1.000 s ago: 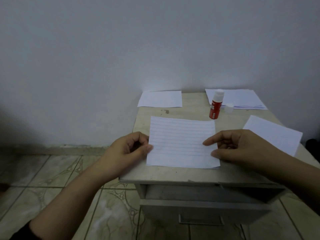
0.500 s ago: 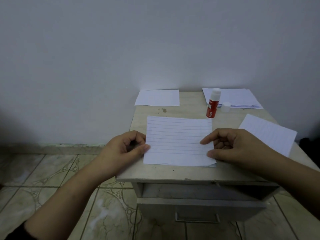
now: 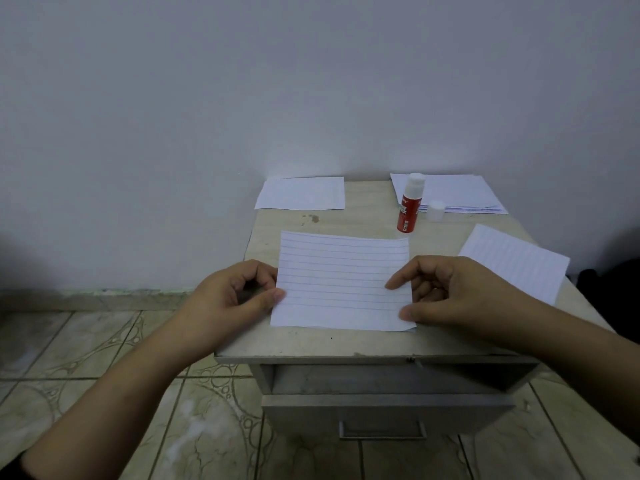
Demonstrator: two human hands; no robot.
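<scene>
We locate the lined sheet point(image 3: 341, 282) flat on the table top point(image 3: 346, 344), centre-front, with its ruled lines running 9 to 3 o'clock.

The left hand point(image 3: 235, 296) holds the sheet's 9 o'clock edge. The thumb tip lies on top of the paper and the fingers point(image 3: 263, 271) are curled tightly, their tips at the edge. We cannot tell whether any finger passes under the sheet.

The right hand point(image 3: 450, 292) holds the 3 o'clock edge. The index tip and thumb tip rest on the paper a little apart, and the remaining fingers are curled under the palm over the edge.

From the sheet, a red glue bottle point(image 3: 410, 206) stands upright at 1 o'clock, with its loose white cap point(image 3: 435, 210) just beside it. A second lined sheet point(image 3: 516, 261) lies at 3 o'clock, a blank sheet point(image 3: 301, 194) at 11 o'clock and a paper stack point(image 3: 460, 192) at 1 o'clock.
</scene>
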